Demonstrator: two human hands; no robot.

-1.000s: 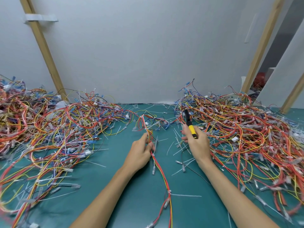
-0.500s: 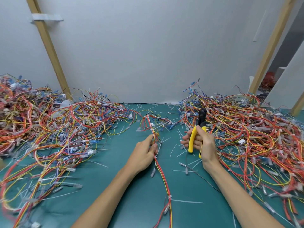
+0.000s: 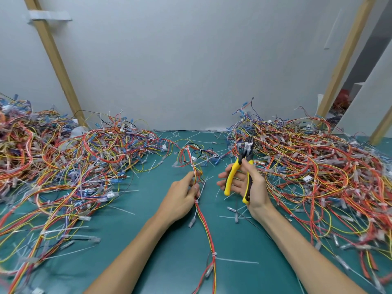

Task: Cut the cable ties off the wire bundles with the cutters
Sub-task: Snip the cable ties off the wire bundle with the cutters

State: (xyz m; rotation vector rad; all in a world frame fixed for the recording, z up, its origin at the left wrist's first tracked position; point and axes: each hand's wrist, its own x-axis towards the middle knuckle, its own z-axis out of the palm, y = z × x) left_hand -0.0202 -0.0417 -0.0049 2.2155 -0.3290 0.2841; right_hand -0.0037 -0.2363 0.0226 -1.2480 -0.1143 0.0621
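Note:
A thin bundle of red, orange and yellow wires [image 3: 206,228] runs down the middle of the green mat. My left hand [image 3: 183,197] pinches it just above a white cable tie [image 3: 197,202]. A second white tie [image 3: 214,255] binds the bundle lower down. My right hand [image 3: 248,187] holds the yellow-handled cutters [image 3: 240,172] upright to the right of the bundle. Their handles are spread apart and the jaws point up and away, clear of the wires.
Large tangled wire piles lie on the left [image 3: 63,162] and right [image 3: 318,166] of the green mat [image 3: 169,251]. Loose cut ties and connectors litter the mat between them. A white wall with slanted wooden posts [image 3: 53,60] stands behind.
My right hand turned palm-up and raised the cutters upright, and their handles spread apart. My left hand kept its hold on the bundle.

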